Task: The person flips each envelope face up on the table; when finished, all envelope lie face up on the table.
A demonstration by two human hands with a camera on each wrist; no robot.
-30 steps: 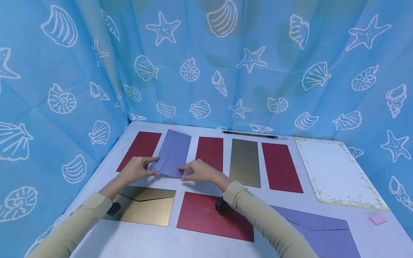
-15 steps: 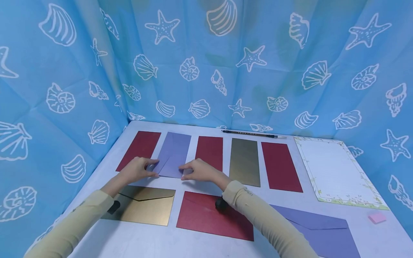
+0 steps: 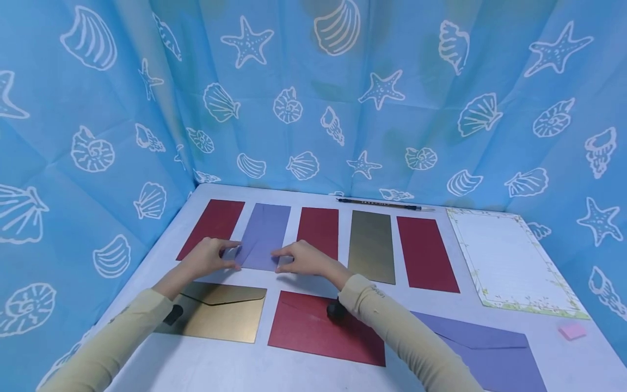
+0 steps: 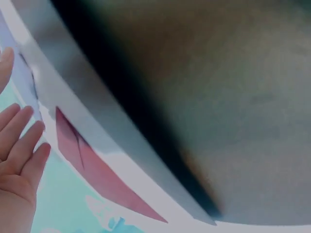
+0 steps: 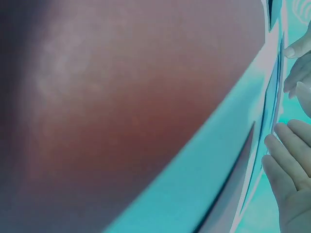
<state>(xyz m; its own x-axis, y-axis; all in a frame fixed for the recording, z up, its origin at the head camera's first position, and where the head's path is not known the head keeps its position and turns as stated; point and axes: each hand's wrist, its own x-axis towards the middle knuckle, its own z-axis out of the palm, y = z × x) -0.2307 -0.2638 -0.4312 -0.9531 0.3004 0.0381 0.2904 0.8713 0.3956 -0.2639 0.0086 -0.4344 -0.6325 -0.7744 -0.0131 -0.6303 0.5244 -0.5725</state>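
A small purple envelope (image 3: 264, 234) lies flat on the table in the back row, between two red envelopes. By its left edge is my left hand (image 3: 210, 257), thumb and fingers apart. The left wrist view shows the fingers (image 4: 22, 141) of that hand nearly straight. My right hand (image 3: 308, 259) is at the envelope's lower right edge, thumb and index finger parted. In the right wrist view its fingers (image 5: 286, 155) are extended. Neither hand grips the envelope; whether the fingertips still touch its edges I cannot tell.
Red envelopes (image 3: 211, 228) (image 3: 318, 231) (image 3: 427, 255) and a dark gold one (image 3: 372, 247) share the back row. Larger gold (image 3: 230, 318), red (image 3: 313, 337) and purple (image 3: 495, 354) envelopes lie in front. A brush (image 3: 382, 204), bordered paper (image 3: 514, 261) and pink eraser (image 3: 572, 332) lie farther out.
The purple envelope's raised far end has come down until it lies flat. Both hands have loosened from its edges and stay almost where they were.
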